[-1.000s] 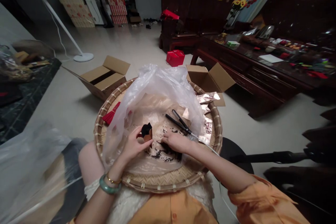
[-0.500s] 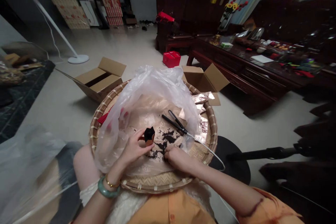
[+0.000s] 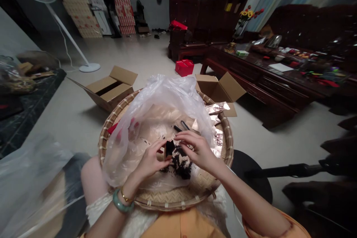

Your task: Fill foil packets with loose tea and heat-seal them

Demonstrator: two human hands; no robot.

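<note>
My left hand (image 3: 150, 160) is closed around a small foil pouch (image 3: 169, 151), its dark mouth facing up. Beside that mouth, my right hand (image 3: 201, 151) has its fingers stretched and bent, thumb apart; nothing shows clearly in them. Below both hands, dark shredded leaves (image 3: 182, 167), like loose tea, lie in a heap on a clear plastic bag (image 3: 164, 91). The bag is spread in a round woven bamboo tray (image 3: 103, 137) on my lap. Behind my right hand show the tips of a black hair straightener (image 3: 185, 125), the rest hidden.
Shiny packets (image 3: 219, 108) with dark writing lie along the tray's right side. Two open cardboard boxes, one at left (image 3: 111, 87) and one at right (image 3: 216, 87), stand beyond the tray. A white fan (image 3: 89, 67) and a dark wooden table (image 3: 251, 70) stand farther off.
My right hand has risen from the leaves to the pouch's mouth, its fingers opening out. The pouch in my left hand has moved slightly right. My right hand now covers much of the straightener.
</note>
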